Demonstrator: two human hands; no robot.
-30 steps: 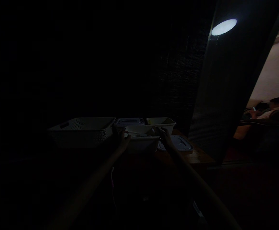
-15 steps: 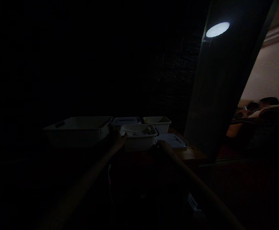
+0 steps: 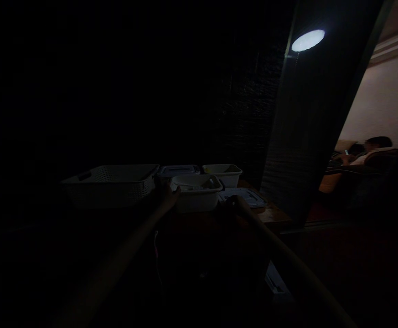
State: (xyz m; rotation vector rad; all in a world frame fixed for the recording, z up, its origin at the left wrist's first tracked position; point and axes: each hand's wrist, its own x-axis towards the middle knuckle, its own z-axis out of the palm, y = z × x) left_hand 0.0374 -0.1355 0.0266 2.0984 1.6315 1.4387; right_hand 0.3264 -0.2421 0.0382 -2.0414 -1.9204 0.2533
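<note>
The scene is very dark. A white plastic container [image 3: 196, 202] stands at the front of a wooden table [image 3: 277, 216], with some pale, unclear items inside. My left hand [image 3: 167, 197] holds its left end, the thumb at the near corner and the other fingers hidden in shadow. Just right of the container, my right hand [image 3: 239, 205] is closed, its fingers curled in front of a flat, pale lid [image 3: 250, 197]. A small light spot shows at those fingertips; whether it is an object, I cannot make out.
A white perforated basket [image 3: 106, 193] stands at the left. Behind the container are a lidded box [image 3: 178, 170] and another open white container [image 3: 229, 173]. A pale cord [image 3: 156, 255] hangs below the table. Far right, a person [image 3: 359, 157] sits in a lit room.
My right hand has shifted slightly right, away from the container's side and over the lid's near edge. My left hand stays at the container. The view has turned a little.
</note>
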